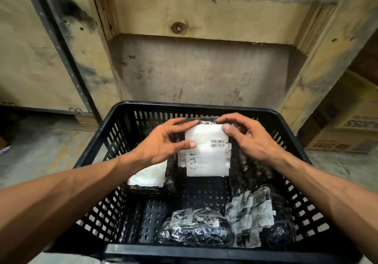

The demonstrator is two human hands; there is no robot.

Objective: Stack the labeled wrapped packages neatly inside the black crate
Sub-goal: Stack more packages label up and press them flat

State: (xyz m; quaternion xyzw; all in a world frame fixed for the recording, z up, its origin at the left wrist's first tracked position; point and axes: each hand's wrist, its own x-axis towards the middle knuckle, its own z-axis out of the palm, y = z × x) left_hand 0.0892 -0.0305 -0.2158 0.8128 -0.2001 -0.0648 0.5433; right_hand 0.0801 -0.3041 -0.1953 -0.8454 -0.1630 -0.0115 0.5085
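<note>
A black slotted crate [196, 109] stands on the floor below me. Both hands grip a black wrapped package with a white barcode label [206, 157], held upright near the crate's far wall. My left hand [163, 141] clasps its left edge and my right hand [247, 137] its top right corner. Under my left wrist lies another wrapped package with a white label [149, 177]. A black wrapped bundle [194, 227] sits at the near wall. To its right is a package with a crumpled label [253, 212].
A wooden pallet crate [204, 28] rises just behind the black crate. Cardboard boxes [347, 128] stand at the right. A wooden panel with a perforated metal strip [61, 45] is at the left. Bare concrete floor [41, 145] surrounds the crate.
</note>
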